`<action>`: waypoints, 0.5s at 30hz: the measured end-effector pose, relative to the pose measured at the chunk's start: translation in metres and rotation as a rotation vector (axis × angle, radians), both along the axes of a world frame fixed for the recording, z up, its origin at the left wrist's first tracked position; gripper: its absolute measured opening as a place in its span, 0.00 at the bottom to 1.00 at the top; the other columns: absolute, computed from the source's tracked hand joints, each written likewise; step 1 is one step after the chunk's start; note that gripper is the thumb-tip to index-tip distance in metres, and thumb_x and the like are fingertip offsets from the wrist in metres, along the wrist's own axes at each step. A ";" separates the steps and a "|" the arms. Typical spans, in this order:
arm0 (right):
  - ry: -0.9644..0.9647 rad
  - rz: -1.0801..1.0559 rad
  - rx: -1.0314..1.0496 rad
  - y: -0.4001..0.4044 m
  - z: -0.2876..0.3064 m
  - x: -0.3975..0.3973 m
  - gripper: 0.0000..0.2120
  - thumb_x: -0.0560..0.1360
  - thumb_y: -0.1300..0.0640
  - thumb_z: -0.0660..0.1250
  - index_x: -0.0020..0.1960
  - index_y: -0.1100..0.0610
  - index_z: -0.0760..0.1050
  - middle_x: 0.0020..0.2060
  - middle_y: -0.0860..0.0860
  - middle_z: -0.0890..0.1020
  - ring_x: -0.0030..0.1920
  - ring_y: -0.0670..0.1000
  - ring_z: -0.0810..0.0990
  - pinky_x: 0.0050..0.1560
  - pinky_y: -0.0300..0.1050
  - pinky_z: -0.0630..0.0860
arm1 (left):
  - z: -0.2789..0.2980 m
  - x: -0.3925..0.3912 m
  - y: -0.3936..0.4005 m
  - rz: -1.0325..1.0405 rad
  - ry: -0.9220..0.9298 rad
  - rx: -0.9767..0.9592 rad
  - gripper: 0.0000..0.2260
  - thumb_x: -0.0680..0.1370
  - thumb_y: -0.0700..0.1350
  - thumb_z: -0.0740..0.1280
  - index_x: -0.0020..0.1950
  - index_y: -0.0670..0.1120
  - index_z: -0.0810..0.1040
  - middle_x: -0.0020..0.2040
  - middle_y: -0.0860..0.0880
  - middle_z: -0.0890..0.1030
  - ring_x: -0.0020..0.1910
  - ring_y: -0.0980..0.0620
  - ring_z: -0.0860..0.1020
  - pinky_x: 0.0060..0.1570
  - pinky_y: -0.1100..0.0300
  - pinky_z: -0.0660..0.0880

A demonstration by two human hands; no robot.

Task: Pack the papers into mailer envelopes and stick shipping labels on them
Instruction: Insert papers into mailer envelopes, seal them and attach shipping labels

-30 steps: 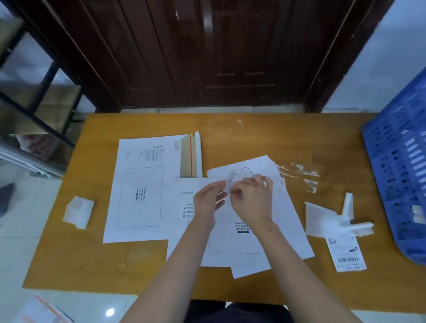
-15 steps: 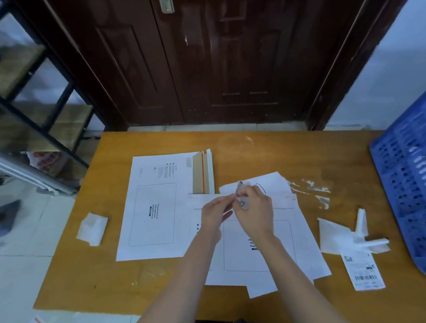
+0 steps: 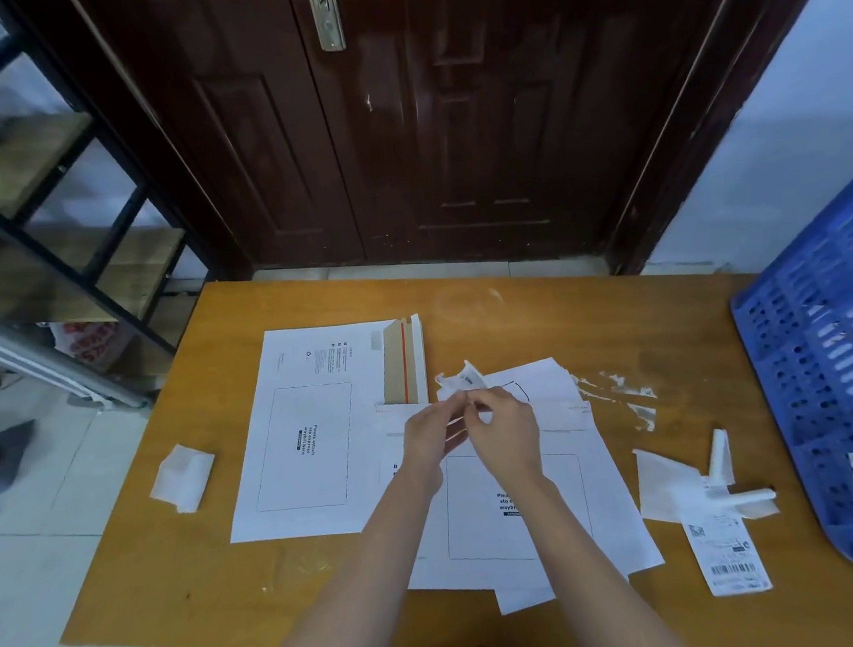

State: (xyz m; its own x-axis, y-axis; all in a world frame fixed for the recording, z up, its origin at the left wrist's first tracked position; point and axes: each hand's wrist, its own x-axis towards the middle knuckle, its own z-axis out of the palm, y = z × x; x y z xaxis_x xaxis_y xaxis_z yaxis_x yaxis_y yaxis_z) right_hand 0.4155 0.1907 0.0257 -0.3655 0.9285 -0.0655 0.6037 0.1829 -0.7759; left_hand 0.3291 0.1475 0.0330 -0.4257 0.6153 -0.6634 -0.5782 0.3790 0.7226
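raised since before, label (image 3: 463, 382) points up, both hands pinching.

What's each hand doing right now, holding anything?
Left hand: pinching the shipping label at its lower edge.
Right hand: pinching the same label, above the mailer envelope.
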 end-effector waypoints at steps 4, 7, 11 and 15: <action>0.007 0.025 -0.029 0.001 -0.001 0.002 0.13 0.77 0.63 0.61 0.54 0.56 0.82 0.50 0.50 0.82 0.48 0.50 0.80 0.47 0.41 0.76 | -0.002 0.001 0.000 0.026 -0.013 0.026 0.12 0.77 0.45 0.69 0.53 0.37 0.79 0.47 0.43 0.85 0.47 0.48 0.84 0.48 0.60 0.79; 0.032 0.015 -0.073 0.000 -0.002 0.005 0.14 0.78 0.63 0.60 0.55 0.55 0.82 0.51 0.50 0.81 0.50 0.50 0.79 0.49 0.41 0.75 | -0.003 0.002 -0.003 0.042 -0.028 0.045 0.13 0.77 0.43 0.69 0.55 0.34 0.79 0.49 0.40 0.84 0.49 0.46 0.84 0.54 0.56 0.79; 0.085 0.008 -0.106 -0.002 -0.003 0.008 0.11 0.77 0.61 0.63 0.55 0.53 0.82 0.49 0.47 0.80 0.49 0.46 0.79 0.48 0.37 0.74 | -0.004 0.004 -0.004 0.045 -0.014 0.055 0.10 0.77 0.41 0.68 0.53 0.34 0.80 0.49 0.40 0.84 0.49 0.46 0.84 0.56 0.54 0.78; 0.140 -0.022 -0.126 -0.003 -0.002 0.011 0.07 0.76 0.57 0.68 0.52 0.52 0.82 0.47 0.45 0.81 0.47 0.43 0.80 0.48 0.33 0.74 | -0.004 0.006 -0.005 0.056 0.025 0.018 0.09 0.75 0.39 0.67 0.51 0.36 0.82 0.47 0.41 0.85 0.48 0.47 0.84 0.55 0.55 0.79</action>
